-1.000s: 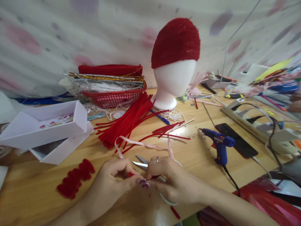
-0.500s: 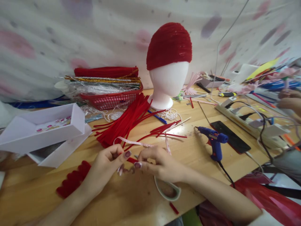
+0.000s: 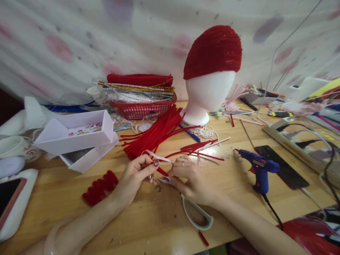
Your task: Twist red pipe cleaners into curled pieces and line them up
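My left hand (image 3: 132, 179) pinches a short red pipe cleaner (image 3: 161, 171) between thumb and fingers. Its other end is in the closed fingers of my right hand (image 3: 192, 180). Behind the hands curves a thin pale measuring tape (image 3: 155, 155). Scissors with a pale green handle (image 3: 211, 222) lie on the table, partly hidden under my right hand. Left of my left forearm rests a wavy, bent red pipe-cleaner piece (image 3: 99, 187). A large bundle of red pipe cleaners (image 3: 156, 132) lies just beyond the hands.
A white foam head (image 3: 209, 90) wears a red cap (image 3: 215, 53). Behind stands a red basket (image 3: 143, 110) of craft stems. White boxes (image 3: 77, 141) are at left. A blue glue gun (image 3: 261, 168), phone (image 3: 283, 166) and power strip (image 3: 276, 136) lie at right.
My view has turned left, so everything sits farther right; a device and cup show at left. The co-worker's hand is out of view. Both hands still hold the red pipe cleaner.
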A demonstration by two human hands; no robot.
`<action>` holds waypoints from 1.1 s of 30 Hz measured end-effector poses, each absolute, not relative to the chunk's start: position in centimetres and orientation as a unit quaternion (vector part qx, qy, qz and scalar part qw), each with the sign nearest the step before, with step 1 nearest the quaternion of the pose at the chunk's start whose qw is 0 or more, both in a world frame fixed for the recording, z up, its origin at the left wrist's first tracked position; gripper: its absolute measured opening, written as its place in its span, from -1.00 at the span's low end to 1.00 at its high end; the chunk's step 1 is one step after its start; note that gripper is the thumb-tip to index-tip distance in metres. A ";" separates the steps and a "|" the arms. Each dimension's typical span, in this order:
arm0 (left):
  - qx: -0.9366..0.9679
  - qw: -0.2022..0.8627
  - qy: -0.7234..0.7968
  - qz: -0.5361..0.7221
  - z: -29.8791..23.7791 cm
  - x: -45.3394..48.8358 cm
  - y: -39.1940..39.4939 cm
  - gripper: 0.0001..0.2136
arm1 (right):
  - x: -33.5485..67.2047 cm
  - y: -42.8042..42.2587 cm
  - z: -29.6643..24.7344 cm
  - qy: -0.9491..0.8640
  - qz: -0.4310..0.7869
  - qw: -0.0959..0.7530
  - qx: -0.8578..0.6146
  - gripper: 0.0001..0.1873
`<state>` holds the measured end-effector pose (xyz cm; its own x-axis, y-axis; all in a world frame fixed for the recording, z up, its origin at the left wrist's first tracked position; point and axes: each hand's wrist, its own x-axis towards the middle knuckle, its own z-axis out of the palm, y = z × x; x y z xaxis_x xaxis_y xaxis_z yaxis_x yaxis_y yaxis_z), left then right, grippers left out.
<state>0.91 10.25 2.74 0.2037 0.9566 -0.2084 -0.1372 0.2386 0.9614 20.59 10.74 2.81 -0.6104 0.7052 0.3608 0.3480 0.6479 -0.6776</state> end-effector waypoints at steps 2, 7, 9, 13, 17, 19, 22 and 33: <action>0.482 0.612 0.461 0.425 2.8 0.7 10.4 -0.80 | 20.8 10.8 2.8 -0.849 0.265 0.327 -0.320 -0.79; 0.607 0.532 0.469 0.360 3.5 -0.1 10.6 -0.86 | 21.5 10.8 2.3 -0.828 0.283 0.356 -0.328 -0.83; 0.668 0.485 0.471 0.310 3.9 -0.2 10.6 -0.93 | 21.6 11.0 2.1 -0.831 0.275 0.352 -0.331 -0.83; 0.774 0.386 0.436 0.249 4.3 -0.1 10.7 -0.86 | 22.0 11.3 2.6 -0.853 0.271 0.297 -0.334 -0.85; 0.795 0.305 0.430 0.299 4.2 -0.4 10.9 -0.82 | 23.3 9.4 4.4 -0.842 0.216 0.219 -0.443 -0.79; 0.792 0.286 0.438 0.315 4.3 -0.6 10.9 -0.81 | 24.1 7.2 5.1 -0.824 0.172 0.191 -0.505 -0.82; 0.782 0.303 0.443 0.317 4.3 -0.7 10.8 -0.81 | 25.0 4.1 4.8 -0.824 0.160 0.103 -0.534 -0.79; 0.643 0.531 0.350 0.427 4.7 0.0 9.0 -0.88 | 25.8 3.3 5.7 -0.824 0.164 0.066 -0.539 -0.92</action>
<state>-0.05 9.04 4.71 0.3895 0.9037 0.1775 -0.0028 -0.1916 0.9815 25.77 3.26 5.66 -0.4103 0.9094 -0.0685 0.8663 0.3652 -0.3408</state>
